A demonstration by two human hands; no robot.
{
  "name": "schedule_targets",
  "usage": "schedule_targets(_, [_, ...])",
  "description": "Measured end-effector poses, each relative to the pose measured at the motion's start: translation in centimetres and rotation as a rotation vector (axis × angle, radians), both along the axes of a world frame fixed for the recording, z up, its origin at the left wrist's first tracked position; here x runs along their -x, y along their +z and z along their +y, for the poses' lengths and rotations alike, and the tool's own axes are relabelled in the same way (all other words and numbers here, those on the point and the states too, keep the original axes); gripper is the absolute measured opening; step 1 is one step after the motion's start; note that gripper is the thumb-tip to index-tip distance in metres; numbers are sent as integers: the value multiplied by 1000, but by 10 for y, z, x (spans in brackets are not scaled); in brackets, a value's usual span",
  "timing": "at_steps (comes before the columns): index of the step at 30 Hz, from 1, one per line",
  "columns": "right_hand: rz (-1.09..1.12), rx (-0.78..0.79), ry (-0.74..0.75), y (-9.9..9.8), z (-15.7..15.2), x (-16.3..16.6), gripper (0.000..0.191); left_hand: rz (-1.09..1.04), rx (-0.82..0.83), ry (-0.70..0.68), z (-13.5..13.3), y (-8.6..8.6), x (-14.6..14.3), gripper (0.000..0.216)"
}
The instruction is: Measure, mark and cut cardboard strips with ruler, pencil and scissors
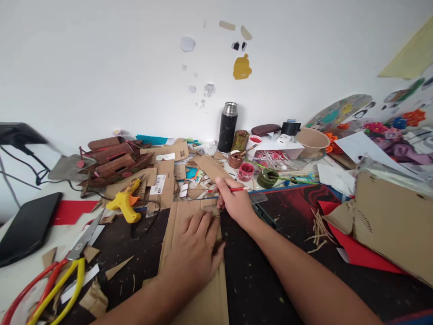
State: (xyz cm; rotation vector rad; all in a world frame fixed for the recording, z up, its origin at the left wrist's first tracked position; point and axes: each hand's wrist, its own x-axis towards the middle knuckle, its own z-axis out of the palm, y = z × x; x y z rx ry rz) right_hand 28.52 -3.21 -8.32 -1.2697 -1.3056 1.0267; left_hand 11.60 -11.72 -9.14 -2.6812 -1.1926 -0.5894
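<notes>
A long piece of brown cardboard (206,295) lies on the dark mat in front of me. My left hand (199,243) rests flat on it, fingers stretched forward. A narrow, see-through strip (207,208), perhaps a ruler, shows by the fingertips, mostly covered. At the cardboard's far right corner, my right hand (233,198) is closed around a red pencil (239,189). The pencil lies nearly level, and its tip is hard to make out. Just right of that wrist, a dark green cutter-like tool (264,215) lies on the mat, partly hidden by the forearm.
A yellow glue gun (125,201) and red-and-yellow-handled scissors (72,264) lie left. Paint jars (246,171), a black flask (228,128) and cardboard scraps line the back. A brown cardboard box (394,221) stands right, near loose twine (318,230). Cardboard models (115,162) sit back left.
</notes>
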Motion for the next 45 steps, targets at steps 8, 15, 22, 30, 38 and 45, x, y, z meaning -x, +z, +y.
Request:
schedule_targets(8, [-164, -83, 19, 4, -7, 1, 52, -17, 20, -62, -2, 8, 1, 30])
schedule_targets(15, [-186, -104, 55, 5, -10, 3, 48, -12, 17, -73, 1, 0, 4, 38])
schedule_targets(22, [-170, -117, 59, 6, -10, 2, 46, 103, 54, -187, -2, 0, 8, 32])
schedule_targets(30, [-175, -117, 55, 9, -11, 2, 45, 252, 108, -180, -8, 8, 5, 32])
schedule_targets(38, [-256, -130, 59, 12, -11, -1, 45, 360, 128, -148, -11, 18, -2, 47])
schedule_targets(45, [-328, -177, 59, 17, -12, -1, 48, 432, 111, -150, -13, 28, -14, 42])
